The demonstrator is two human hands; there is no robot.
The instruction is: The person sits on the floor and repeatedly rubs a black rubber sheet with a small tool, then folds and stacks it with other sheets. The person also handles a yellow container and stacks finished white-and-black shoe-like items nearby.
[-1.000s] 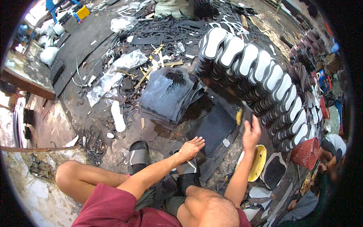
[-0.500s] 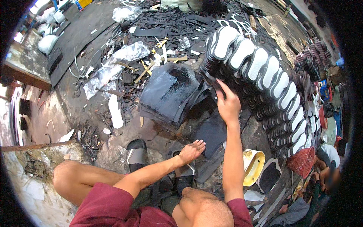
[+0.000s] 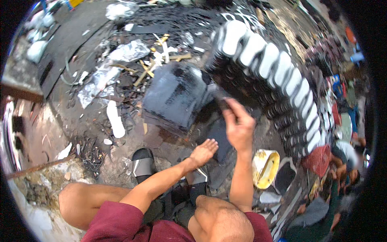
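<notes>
My right hand (image 3: 240, 127) is closed on a dark narrow strip-like piece (image 3: 220, 97), its paler far end blurred; its kind cannot be made out. That piece is just right of a pile of black sheets (image 3: 173, 94), whose top is streaked dark and shiny. My left hand (image 3: 204, 152) is open, fingers stretched out, palm down at the edge of a dark flat sheet (image 3: 221, 139) on the ground. Beyond my right hand curves a long row of stacked shoe soles (image 3: 278, 66), with white tops and dark layers beneath.
A cut yellow-and-white plastic container (image 3: 266, 169) stands right of my right forearm, before a red basket (image 3: 318, 160). Dark offcuts (image 3: 169, 26) and clear plastic (image 3: 129, 50) litter the far ground. A white sole-shaped piece (image 3: 115, 119) lies left. Another person (image 3: 347, 157) is at far right.
My right hand has come back from beside the sole stacks, nearer to me, with the dark piece in it. My left hand stays about where it was. The view has shifted slightly.
</notes>
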